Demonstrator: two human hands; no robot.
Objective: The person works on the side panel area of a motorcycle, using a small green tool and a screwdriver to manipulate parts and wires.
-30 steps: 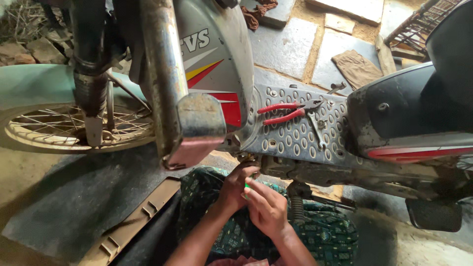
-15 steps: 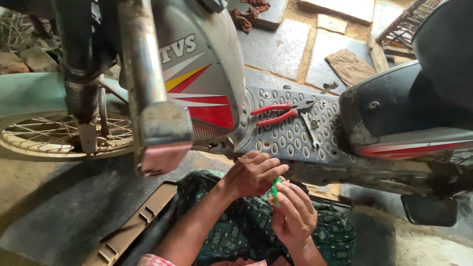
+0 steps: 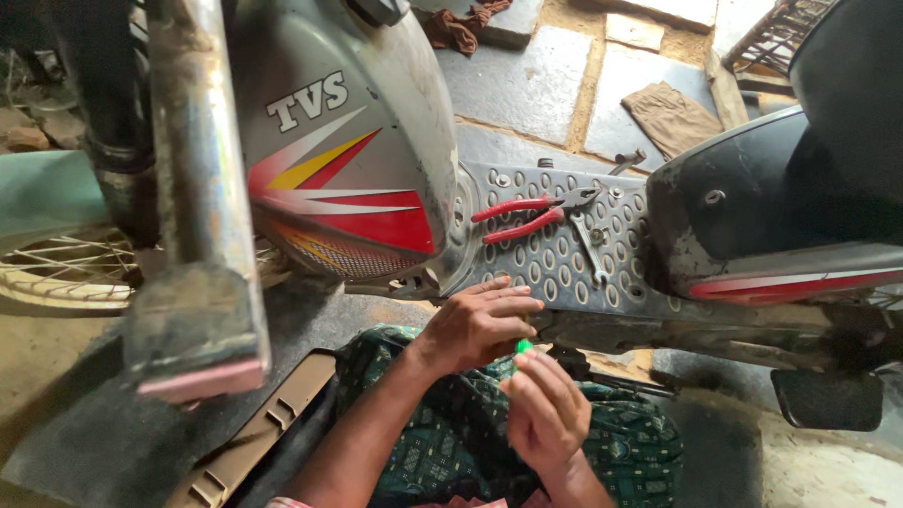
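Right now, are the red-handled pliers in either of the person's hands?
No, the pliers lie on the scooter's footboard, apart from both the left hand and right hand.

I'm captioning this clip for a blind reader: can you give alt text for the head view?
Seen from above, a person's left hand rests at the edge of a scooter's perforated grey footboard while the right hand pinches a small green object beside it. Red-handled pliers and a spanner lie on the footboard.

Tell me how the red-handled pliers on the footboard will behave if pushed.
The red-handled pliers look like rigid metal, probably heavy for their size. Lying flat on the perforated footboard, they should slide rather than roll. Their handles are splayed apart, so they may pivot when nudged.
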